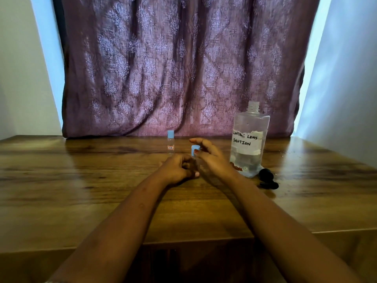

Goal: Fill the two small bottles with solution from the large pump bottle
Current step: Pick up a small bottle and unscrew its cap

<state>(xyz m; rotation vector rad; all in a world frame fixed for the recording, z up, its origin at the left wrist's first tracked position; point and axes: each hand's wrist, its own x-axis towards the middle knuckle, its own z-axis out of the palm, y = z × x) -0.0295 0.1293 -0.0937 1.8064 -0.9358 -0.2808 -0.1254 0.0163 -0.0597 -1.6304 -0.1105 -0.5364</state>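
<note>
A small clear bottle [170, 143] with a blue cap and a little label stands upright at the back centre of the wooden table [81, 180]. My left hand [179, 168] is closed around the body of a second small bottle, which is mostly hidden. My right hand [210, 156] pinches that bottle's blue cap [195, 150] at the top. To the right stands the large clear bottle [248, 139], labelled "contact lens solution", with its neck bare and liquid in its lower part. Its black pump top [267, 178] lies on the table beside it.
A purple patterned curtain [183, 68] hangs right behind the table's back edge. White walls close in on both sides. The table's front edge runs across below my forearms.
</note>
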